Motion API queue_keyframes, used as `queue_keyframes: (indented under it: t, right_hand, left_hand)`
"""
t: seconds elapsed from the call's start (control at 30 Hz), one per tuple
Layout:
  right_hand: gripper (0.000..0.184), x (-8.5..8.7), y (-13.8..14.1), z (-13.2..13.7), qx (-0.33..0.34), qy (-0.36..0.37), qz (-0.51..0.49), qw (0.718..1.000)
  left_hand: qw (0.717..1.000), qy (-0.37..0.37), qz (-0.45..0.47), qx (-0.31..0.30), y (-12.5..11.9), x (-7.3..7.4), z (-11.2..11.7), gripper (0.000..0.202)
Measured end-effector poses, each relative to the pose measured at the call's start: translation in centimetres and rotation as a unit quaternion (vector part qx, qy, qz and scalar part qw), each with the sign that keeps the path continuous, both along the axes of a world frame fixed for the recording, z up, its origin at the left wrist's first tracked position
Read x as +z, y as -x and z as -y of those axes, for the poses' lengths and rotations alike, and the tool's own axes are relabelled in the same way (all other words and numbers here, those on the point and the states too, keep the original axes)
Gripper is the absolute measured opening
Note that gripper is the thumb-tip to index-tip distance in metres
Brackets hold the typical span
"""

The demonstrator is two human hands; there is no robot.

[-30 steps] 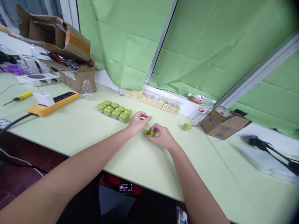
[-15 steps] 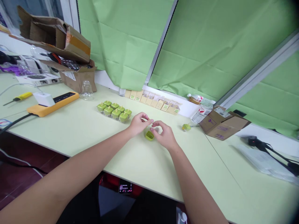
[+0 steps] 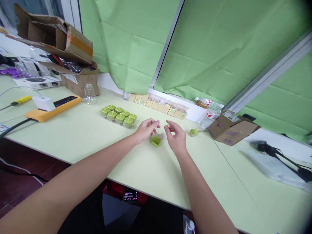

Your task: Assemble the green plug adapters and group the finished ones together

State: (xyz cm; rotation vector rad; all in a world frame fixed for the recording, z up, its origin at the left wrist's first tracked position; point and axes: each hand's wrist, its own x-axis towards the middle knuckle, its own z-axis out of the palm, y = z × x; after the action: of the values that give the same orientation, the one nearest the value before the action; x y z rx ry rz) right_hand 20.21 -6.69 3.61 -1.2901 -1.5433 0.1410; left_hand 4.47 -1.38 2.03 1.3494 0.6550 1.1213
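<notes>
My left hand (image 3: 146, 130) has its thumb pressed against its curled fingers; what they hold, if anything, is too small to make out. Just across from it, my right hand (image 3: 177, 136) pinches a small yellowish piece (image 3: 168, 125) between thumb and fingertips. Beneath and between the hands a small open green square cup (image 3: 155, 141) rests on the table. Touching or close behind that cup lies a small pinkish see-through piece (image 3: 162, 136). To the left of my hands stands a group of several green-lidded clear cups (image 3: 119, 117) with yellowish handles on top.
A row of small tan boxes (image 3: 158, 105) lines the back of the table (image 3: 156, 172). Another green-lidded cup (image 3: 194, 132) and a cardboard box (image 3: 230, 128) are at right. An orange power strip (image 3: 53, 109), a clear jar (image 3: 89, 94) and stacked cartons (image 3: 80, 81) stand at left.
My hands have moved apart, the right one shifting right with the small yellowish piece. The pinkish see-through piece now shows by the open green cup.
</notes>
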Motion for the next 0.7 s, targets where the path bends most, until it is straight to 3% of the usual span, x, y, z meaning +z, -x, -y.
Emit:
queue_keyframes:
  t: [0.2, 0.37, 0.43, 0.53, 0.7]
  right_hand:
    - [0.021, -0.6, -2.5, -1.2, -0.071, 0.09, -0.021, 0.993]
    - [0.02, -0.8, -4.3, -1.6, -0.097, 0.153, -0.015, 0.983]
    - [0.02, -0.8, -4.6, -1.7, -0.09, 0.162, -0.021, 0.982]
    - [0.02, -1.0, -4.7, -1.7, -0.083, 0.169, -0.016, 0.982]
    - [0.017, -1.4, -4.1, -1.8, -0.061, 0.176, 0.012, 0.982]
  left_hand:
    - [0.983, -0.14, -0.078, 0.091, 0.4, -0.9, -1.4, 0.022]
    - [0.952, -0.145, -0.134, 0.235, 1.7, -1.3, -3.2, 0.012]
    - [0.932, -0.158, -0.195, 0.26, 2.1, -1.7, -3.7, 0.01]
    - [0.908, -0.204, -0.284, 0.231, 2.1, -2.7, -3.8, 0.014]
    - [0.915, -0.231, -0.299, 0.143, 1.4, -3.5, -3.2, 0.012]
